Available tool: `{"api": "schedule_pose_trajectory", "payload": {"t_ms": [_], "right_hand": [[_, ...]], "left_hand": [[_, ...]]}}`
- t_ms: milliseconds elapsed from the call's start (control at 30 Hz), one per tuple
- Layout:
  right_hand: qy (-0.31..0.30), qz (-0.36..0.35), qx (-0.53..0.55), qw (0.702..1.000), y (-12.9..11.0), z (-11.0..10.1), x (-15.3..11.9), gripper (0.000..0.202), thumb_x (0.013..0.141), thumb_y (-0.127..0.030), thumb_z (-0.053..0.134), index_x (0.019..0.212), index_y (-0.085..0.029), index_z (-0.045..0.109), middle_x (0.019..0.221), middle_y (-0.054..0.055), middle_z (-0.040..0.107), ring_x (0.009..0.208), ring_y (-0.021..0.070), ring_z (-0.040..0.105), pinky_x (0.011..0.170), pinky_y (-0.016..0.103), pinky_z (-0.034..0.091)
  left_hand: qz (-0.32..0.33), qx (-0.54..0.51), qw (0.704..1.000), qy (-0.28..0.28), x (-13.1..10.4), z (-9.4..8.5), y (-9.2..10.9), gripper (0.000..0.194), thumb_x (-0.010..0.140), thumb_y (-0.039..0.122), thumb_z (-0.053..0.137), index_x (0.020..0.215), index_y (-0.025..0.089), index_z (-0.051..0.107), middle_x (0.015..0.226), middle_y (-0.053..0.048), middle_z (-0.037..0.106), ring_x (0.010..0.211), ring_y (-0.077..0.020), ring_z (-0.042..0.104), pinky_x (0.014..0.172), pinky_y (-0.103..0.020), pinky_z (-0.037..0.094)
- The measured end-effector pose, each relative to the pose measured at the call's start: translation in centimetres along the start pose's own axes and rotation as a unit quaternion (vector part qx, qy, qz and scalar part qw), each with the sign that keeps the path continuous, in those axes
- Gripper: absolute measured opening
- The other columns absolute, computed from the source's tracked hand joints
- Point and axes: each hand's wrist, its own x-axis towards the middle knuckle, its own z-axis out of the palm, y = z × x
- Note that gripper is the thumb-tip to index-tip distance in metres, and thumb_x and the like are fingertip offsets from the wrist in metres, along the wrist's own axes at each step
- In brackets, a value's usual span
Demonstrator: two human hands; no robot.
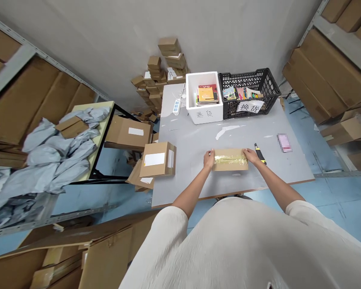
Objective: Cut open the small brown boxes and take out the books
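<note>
A small cardboard box [230,165] lies on the grey table [195,138] in front of me, with shiny yellowish tape along its top. My left hand [209,159] grips its left end, thumb at the upper corner. At the opposite end, my right hand [250,155] holds the upper right corner with fingers closed. Just right of that hand lies a black and yellow utility knife [260,154]. The underside of the box is hidden.
A white foam box [204,115] with books and a black crate [239,110] stand at the back. A labelled carton [158,159] sits at the left edge, a power strip [177,106] behind it. Grey parcels [51,154] cover a side table. A pink item [284,143] lies right.
</note>
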Motion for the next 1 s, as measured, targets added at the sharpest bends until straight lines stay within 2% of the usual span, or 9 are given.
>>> {"api": "schedule_pose_trajectory", "payload": {"t_ms": [100, 200, 267, 367, 467, 567, 733, 867, 1000], "right_hand": [[0.037, -0.067, 0.064, 0.995, -1.1, 0.1, 0.3, 0.047, 0.098, -0.062, 0.052, 0.117, -0.026, 0.076, 0.130, 0.008, 0.078, 0.125, 0.0302, 0.067, 0.113, 0.043, 0.050], [0.074, -0.089, 0.097, 0.989, -1.3, 0.6, 0.8, 0.054, 0.096, -0.069, 0.053, 0.123, -0.026, 0.070, 0.134, 0.010, 0.074, 0.125, 0.0298, 0.066, 0.113, 0.043, 0.051], [0.085, -0.086, 0.104, 0.987, -0.8, 1.2, 1.0, 0.058, 0.093, -0.070, 0.056, 0.128, -0.024, 0.066, 0.136, 0.012, 0.070, 0.121, 0.0287, 0.066, 0.109, 0.043, 0.053], [0.067, -0.063, 0.088, 0.992, 0.9, 2.2, 0.8, 0.065, 0.090, -0.066, 0.058, 0.140, -0.024, 0.058, 0.141, 0.014, 0.065, 0.116, 0.0264, 0.067, 0.105, 0.041, 0.056], [0.040, -0.014, 0.042, 0.998, 2.7, 2.7, 0.4, 0.067, 0.089, -0.058, 0.059, 0.145, -0.023, 0.056, 0.141, 0.014, 0.064, 0.116, 0.0265, 0.067, 0.109, 0.043, 0.055], [0.025, 0.007, 0.026, 0.999, 3.3, 2.7, 0.2, 0.065, 0.088, -0.054, 0.060, 0.144, -0.019, 0.060, 0.145, 0.018, 0.063, 0.125, 0.0293, 0.066, 0.117, 0.046, 0.050], [-0.009, -0.005, 0.075, 0.997, 1.7, 2.4, 0.4, 0.079, 0.089, -0.054, 0.063, 0.161, -0.024, 0.050, 0.164, 0.014, 0.055, 0.140, 0.0303, 0.060, 0.123, 0.046, 0.047], [-0.028, 0.012, 0.098, 0.995, 0.2, 2.1, 0.1, 0.090, 0.087, -0.056, 0.068, 0.169, -0.028, 0.041, 0.169, 0.012, 0.052, 0.140, 0.0328, 0.062, 0.122, 0.049, 0.049], [-0.011, -0.011, 0.134, 0.991, -0.6, 1.6, -0.1, 0.094, 0.090, -0.060, 0.066, 0.173, -0.028, 0.035, 0.170, 0.013, 0.050, 0.144, 0.0320, 0.060, 0.123, 0.048, 0.048]], "left_hand": [[-0.001, -0.015, 1.000, 0.027, 0.7, -0.5, 0.7, 0.052, 0.104, 0.062, 0.053, 0.138, 0.025, 0.065, 0.133, -0.013, 0.073, 0.124, -0.0281, 0.068, 0.105, -0.038, 0.052], [0.025, -0.017, 0.999, 0.033, 1.1, -0.7, 0.9, 0.049, 0.102, 0.052, 0.060, 0.142, 0.024, 0.063, 0.122, -0.011, 0.073, 0.117, -0.0254, 0.069, 0.101, -0.035, 0.053], [0.029, -0.009, 0.999, 0.027, 1.0, -0.5, 0.4, 0.052, 0.098, 0.044, 0.066, 0.145, 0.023, 0.061, 0.114, -0.008, 0.072, 0.111, -0.0233, 0.070, 0.098, -0.034, 0.054], [0.020, 0.007, 1.000, 0.012, 0.1, 0.0, -1.2, 0.064, 0.090, 0.033, 0.071, 0.151, 0.022, 0.056, 0.110, -0.006, 0.069, 0.104, -0.0208, 0.070, 0.095, -0.033, 0.055], [-0.010, 0.020, 1.000, -0.017, -0.9, 0.3, -2.9, 0.076, 0.083, 0.027, 0.074, 0.155, 0.021, 0.051, 0.120, -0.008, 0.068, 0.103, -0.0209, 0.070, 0.095, -0.034, 0.056], [-0.037, 0.016, 0.998, -0.057, -1.4, 0.3, -3.5, 0.086, 0.080, 0.025, 0.074, 0.161, 0.020, 0.045, 0.137, -0.014, 0.066, 0.112, -0.0241, 0.071, 0.099, -0.036, 0.056], [-0.047, -0.044, 0.996, -0.065, -0.5, 0.5, -1.6, 0.098, 0.083, 0.028, 0.072, 0.171, 0.022, 0.031, 0.161, -0.016, 0.056, 0.143, -0.0282, 0.060, 0.117, -0.038, 0.048], [-0.055, -0.092, 0.990, -0.094, 0.0, 0.6, 0.2, 0.100, 0.087, 0.034, 0.072, 0.175, 0.027, 0.024, 0.164, -0.013, 0.057, 0.140, -0.0278, 0.064, 0.117, -0.039, 0.050], [-0.019, -0.096, 0.992, -0.076, 0.1, 0.1, 1.4, 0.088, 0.096, 0.040, 0.067, 0.174, 0.029, 0.028, 0.163, -0.012, 0.057, 0.140, -0.0264, 0.064, 0.115, -0.037, 0.051]]}}
